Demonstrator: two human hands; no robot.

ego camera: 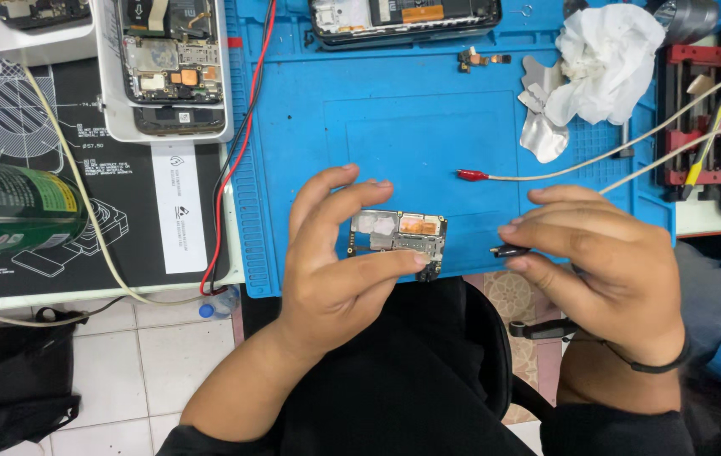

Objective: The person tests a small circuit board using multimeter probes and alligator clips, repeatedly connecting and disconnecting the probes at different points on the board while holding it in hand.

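Left hand (335,270) pinching small green phone circuit board (398,239); right hand (605,270) gripping black probe tip (508,251) at board's 3 o'clock. I judge probing step; next needs precise tip contact.

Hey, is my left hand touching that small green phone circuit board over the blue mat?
Touching. The head view shows the left hand pinching the small green circuit board, thumb on its lower edge and fingers at its left side, above the blue mat.
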